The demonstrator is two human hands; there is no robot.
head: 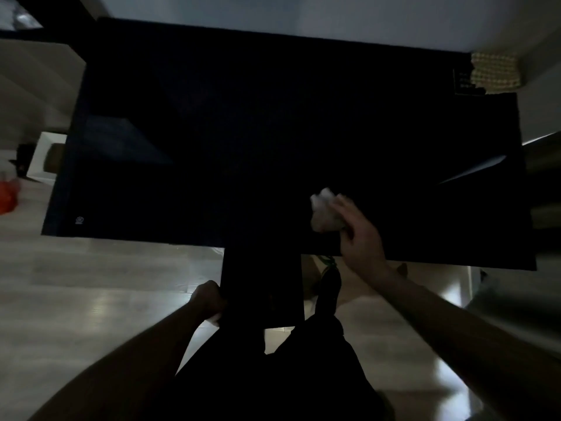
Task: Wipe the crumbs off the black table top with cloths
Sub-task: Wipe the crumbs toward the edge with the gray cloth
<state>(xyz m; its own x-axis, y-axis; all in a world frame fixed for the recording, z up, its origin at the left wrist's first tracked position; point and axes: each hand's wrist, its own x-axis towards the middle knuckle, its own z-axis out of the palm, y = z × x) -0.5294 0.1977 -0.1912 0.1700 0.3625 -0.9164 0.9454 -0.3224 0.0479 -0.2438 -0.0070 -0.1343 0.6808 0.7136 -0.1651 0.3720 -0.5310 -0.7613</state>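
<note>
The black table top [243,132] fills the upper middle of the head view, very dark; no crumbs can be made out on it. My right hand [359,238] presses a crumpled white cloth [323,212] onto the table near its front edge, right of centre. My left hand [208,300] is below the table's front edge, with its fingers curled around the left edge of a dark panel [262,287] that sticks out toward me. A small white bit [214,319] shows under that hand; I cannot tell what it is.
A chequered yellow cloth [493,72] lies at the table's far right corner. A white box [45,156] and something red [7,196] sit on the pale floor to the left. My dark-clothed legs and a shoe [329,287] are beneath the table edge.
</note>
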